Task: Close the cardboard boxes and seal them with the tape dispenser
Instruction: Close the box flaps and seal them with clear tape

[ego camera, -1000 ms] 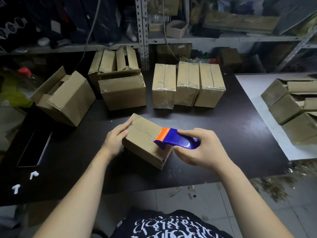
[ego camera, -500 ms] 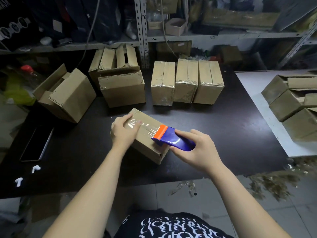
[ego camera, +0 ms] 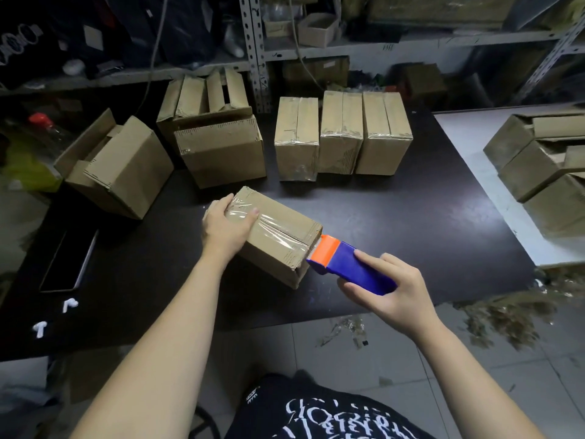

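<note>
Cardboard of the box (ego camera: 278,229), lying near the table's (ego camera: 411,223) front edge, looks light yet stiff, best steadied by its ends: left hand (ego camera: 226,228) curls over the far end, right hand (ego camera: 389,289) wraps the tape dispenser (ego camera: 351,267) touching the near end.

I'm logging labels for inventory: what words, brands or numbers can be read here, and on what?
Nothing reads clearly.
Black shirt: white stylised print, too distorted to read.
Dark object at top left: white ring pattern, no legible letters.
Box being taped: no print visible.
Tape dispenser: no label visible.
</note>
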